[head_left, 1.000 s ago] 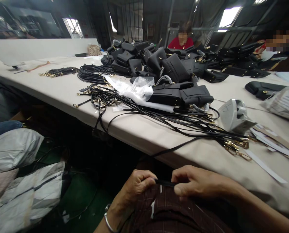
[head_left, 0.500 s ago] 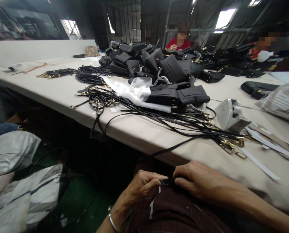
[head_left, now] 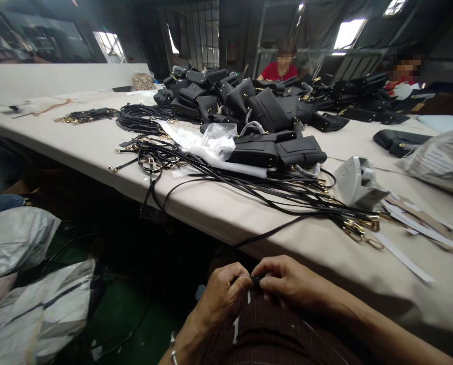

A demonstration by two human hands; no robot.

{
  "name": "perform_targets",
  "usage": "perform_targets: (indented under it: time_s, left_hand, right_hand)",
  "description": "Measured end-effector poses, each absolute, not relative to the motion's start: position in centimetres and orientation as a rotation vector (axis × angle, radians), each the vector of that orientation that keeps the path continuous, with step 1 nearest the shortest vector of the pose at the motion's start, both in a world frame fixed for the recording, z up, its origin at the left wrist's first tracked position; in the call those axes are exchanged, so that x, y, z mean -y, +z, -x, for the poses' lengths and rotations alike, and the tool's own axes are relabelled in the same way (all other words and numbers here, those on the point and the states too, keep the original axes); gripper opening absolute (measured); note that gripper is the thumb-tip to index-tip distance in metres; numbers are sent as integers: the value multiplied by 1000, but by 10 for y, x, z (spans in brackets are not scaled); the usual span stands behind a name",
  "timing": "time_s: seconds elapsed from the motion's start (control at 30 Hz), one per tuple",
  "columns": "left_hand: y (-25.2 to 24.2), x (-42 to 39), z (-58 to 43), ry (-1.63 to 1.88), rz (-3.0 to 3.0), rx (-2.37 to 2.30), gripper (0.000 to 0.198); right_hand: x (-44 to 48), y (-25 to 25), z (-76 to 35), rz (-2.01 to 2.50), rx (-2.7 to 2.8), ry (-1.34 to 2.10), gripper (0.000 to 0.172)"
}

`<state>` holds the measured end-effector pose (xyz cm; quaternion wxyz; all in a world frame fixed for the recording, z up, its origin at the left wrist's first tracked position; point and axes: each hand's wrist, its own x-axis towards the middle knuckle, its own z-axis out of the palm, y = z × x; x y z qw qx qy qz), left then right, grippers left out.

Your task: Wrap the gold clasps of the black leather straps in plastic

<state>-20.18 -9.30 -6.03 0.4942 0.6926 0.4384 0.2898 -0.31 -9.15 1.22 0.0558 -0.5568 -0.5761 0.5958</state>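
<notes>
Over my lap, my left hand (head_left: 223, 290) and my right hand (head_left: 289, 280) are both closed, fingertips almost meeting. Between them they pinch a short stretch of black strap (head_left: 256, 281); most of it is hidden by my fingers. On the table just beyond lies a bundle of thin black straps (head_left: 249, 185) with gold clasps (head_left: 357, 230) at the ends. One loose strap (head_left: 274, 233) runs off the table edge toward my lap, and I cannot tell whether it is the one in my hands.
Black handbags (head_left: 270, 109) are heaped across the table (head_left: 196, 203). A white tape dispenser (head_left: 357, 180) stands at the right beside paper strips (head_left: 420, 218). Crumpled white plastic (head_left: 215, 142) covers some straps. Wrapped bundles (head_left: 55, 304) sit low left. Two people in red are at the far side.
My right hand has moved left, up against my left hand. The stretch of strap showing between them has become shorter. The view has shifted slightly.
</notes>
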Motion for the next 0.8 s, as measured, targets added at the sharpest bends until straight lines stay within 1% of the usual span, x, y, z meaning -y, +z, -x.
perform_targets:
  time_s: [0.07, 0.13, 0.17, 0.2, 0.23, 0.3, 0.37, 0.4, 0.43, 0.5, 0.57, 0.63, 0.73, 0.8]
  left_hand:
    - [-60, 95, 202, 718, -1644, -1035, 38]
    - [-59, 94, 202, 764, -1649, -1058, 39]
    - [-60, 94, 203, 778, -1647, -1066, 38]
    - [-60, 92, 205, 785, -1627, -1074, 36]
    - [-62, 91, 208, 789, -1585, -1087, 34]
    - [-65, 89, 214, 795, -1457, -1091, 31]
    - [-69, 88, 221, 767, -1306, -990, 37]
    - [-70, 88, 223, 747, -1231, -912, 40]
    - [-71, 89, 224, 735, -1154, -838, 41]
    - [-71, 91, 224, 746, -1028, -762, 39]
    - [-70, 91, 221, 770, -985, -773, 39]
    - [-70, 91, 217, 755, -1033, -801, 41]
    - [-68, 92, 212, 717, -1099, -836, 44]
    - [-67, 93, 211, 724, -1042, -831, 44]
  right_hand:
    - [93, 9, 8, 1664, 1873, 1583, 27]
    - [96, 11, 9, 1576, 2101, 1301, 24]
    - [97, 13, 7, 1549, 2180, 1204, 25]
    - [97, 16, 3, 1549, 2220, 1185, 27]
    - [98, 17, -3, 1580, 2216, 1248, 27]
    - [98, 18, -17, 1647, 2083, 1520, 26]
    - [98, 16, -31, 1658, 1850, 1794, 32]
    - [98, 16, -37, 1642, 1748, 1868, 35]
    - [98, 16, -40, 1633, 1685, 1887, 36]
    - [97, 20, -44, 1654, 1696, 1846, 31]
    - [97, 30, -44, 1717, 1832, 1735, 24]
    - [98, 41, -42, 1741, 2073, 1514, 18]
    - [101, 51, -38, 1664, 2416, 1048, 19]
    - [102, 52, -36, 1578, 2552, 799, 21]
